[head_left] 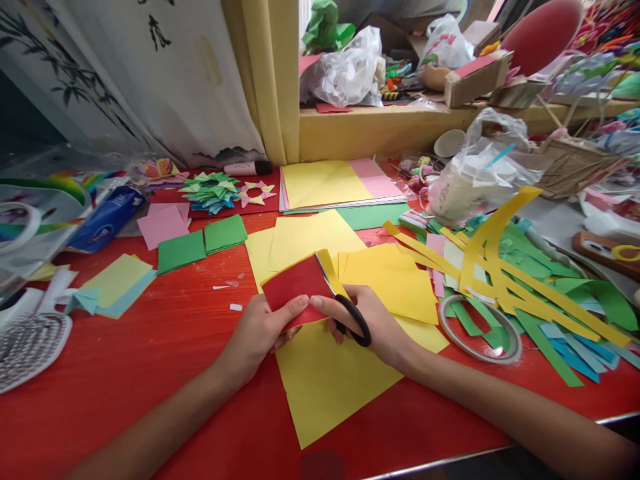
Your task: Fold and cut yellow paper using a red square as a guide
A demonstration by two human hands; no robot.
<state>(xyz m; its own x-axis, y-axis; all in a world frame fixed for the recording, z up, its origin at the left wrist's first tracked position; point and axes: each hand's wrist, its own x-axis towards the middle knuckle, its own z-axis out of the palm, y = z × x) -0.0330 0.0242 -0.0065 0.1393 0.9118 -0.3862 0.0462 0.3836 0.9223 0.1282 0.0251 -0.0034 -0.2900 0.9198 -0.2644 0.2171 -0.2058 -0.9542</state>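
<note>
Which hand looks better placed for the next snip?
Likely the right hand: it holds the scissors, blade beside the red card, while the left hand grips that card and yellow paper.

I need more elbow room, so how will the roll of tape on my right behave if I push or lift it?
The roll of tape lies flat, so it'll likely slide rather than roll. Green strips show through its hole and may drag along. Its narrow ring suggests it's light.
</note>
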